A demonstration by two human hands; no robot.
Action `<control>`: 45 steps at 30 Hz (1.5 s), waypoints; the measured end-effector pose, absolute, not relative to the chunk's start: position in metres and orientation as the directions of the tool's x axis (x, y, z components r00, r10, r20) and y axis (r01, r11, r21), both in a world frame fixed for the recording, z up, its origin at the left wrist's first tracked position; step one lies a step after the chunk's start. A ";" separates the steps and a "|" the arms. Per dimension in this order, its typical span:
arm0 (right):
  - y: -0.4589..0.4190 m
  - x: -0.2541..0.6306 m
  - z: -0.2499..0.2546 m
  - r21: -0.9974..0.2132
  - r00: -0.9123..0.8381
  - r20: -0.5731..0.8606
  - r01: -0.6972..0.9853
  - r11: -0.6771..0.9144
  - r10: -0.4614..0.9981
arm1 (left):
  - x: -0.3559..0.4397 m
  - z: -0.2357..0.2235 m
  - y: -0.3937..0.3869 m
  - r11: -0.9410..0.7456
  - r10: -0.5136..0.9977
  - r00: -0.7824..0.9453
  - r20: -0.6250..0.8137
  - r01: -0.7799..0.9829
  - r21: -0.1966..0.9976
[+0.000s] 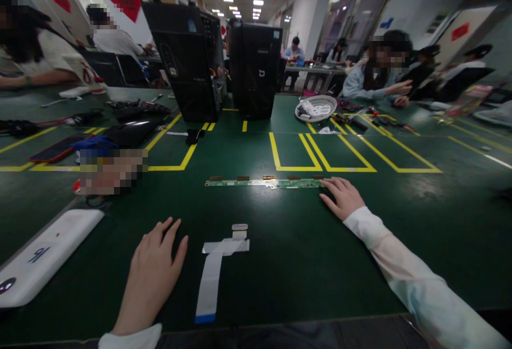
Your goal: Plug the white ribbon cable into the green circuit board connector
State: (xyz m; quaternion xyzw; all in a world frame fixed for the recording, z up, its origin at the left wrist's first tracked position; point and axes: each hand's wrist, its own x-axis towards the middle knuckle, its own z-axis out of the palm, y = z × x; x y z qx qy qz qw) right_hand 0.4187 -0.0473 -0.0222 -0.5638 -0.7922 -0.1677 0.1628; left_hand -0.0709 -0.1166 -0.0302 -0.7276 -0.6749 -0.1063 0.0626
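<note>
A long, narrow green circuit board (256, 183) lies flat on the green table, with several copper-coloured tabs along its far edge. My right hand (344, 197) is at the board's right end; its fingertips rest on that end, while the thumb is spread apart, nearer to me. My left hand (156, 264) lies palm down at the near left, fingers stretched out, holding nothing. Just right of it is a flat white ribbon cable (208, 285) with a blue end, folded near the top, and a connector (240, 227) at its far end.
A white device casing (52, 258) lies at the left edge. Two black computer towers (256, 66) stand at the back. A white basket (316, 108) holds small white parts. Yellow tape (298, 168) marks the table. Dark cables lie at left; other people sit around.
</note>
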 end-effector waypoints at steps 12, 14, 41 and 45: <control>-0.032 0.363 -0.030 -0.137 -0.421 0.359 0.859 0.493 0.833 | -0.072 -0.033 -0.116 -0.080 0.964 0.064 0.259 0.995 0.051; -0.033 0.350 -0.028 -0.143 -0.434 0.359 0.849 0.509 0.826 | -0.072 -0.033 -0.116 -0.083 0.962 0.067 0.264 0.995 0.052; -0.032 0.285 -0.039 -0.144 -0.568 0.379 0.743 0.653 0.730 | -0.020 0.008 -0.133 -0.684 0.728 0.665 0.168 0.688 0.241; -0.029 0.290 -0.039 -0.173 -0.590 0.367 0.716 0.676 0.719 | -0.001 0.015 -0.124 -0.746 0.662 0.741 0.111 0.638 0.189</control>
